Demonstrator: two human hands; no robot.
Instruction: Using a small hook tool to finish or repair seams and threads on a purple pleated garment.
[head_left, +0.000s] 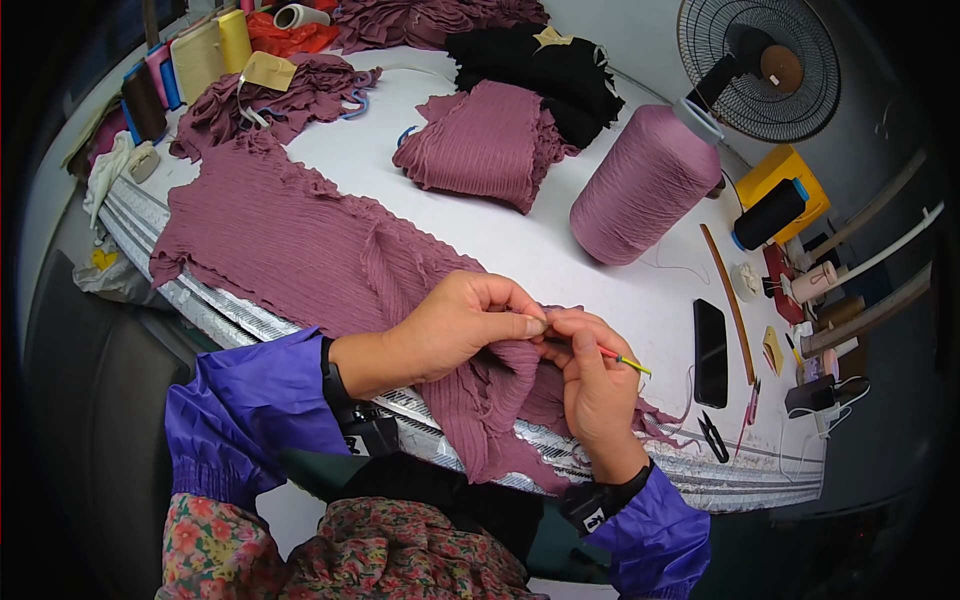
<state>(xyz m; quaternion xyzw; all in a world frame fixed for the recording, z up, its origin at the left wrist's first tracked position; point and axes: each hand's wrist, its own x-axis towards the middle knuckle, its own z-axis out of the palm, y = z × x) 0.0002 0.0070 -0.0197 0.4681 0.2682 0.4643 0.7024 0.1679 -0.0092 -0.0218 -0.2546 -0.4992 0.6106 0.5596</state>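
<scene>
My left hand (465, 325) is closed, its thumb and forefinger pinching the edge of a mauve ribbed knit piece (300, 240). Right beside it, fingertips nearly touching, my right hand (595, 385) is closed around a thin tool with a red and yellow-green handle (625, 361). The tool's working tip is hidden among the fingers, so its kind cannot be made out. From my hands the knit drapes over the table's front edge, and its larger part spreads flat to the far left. Loose mauve yarn ends trail beside my right hand.
On the white table (380, 140) stands a large mauve yarn cone (645, 185), near a folded mauve knit bundle (485, 145) and black fabric (540, 75). At the right lie a phone (711, 353), black thread snips (713, 437) and a wooden stick (728, 300). A fan (760, 65) stands behind.
</scene>
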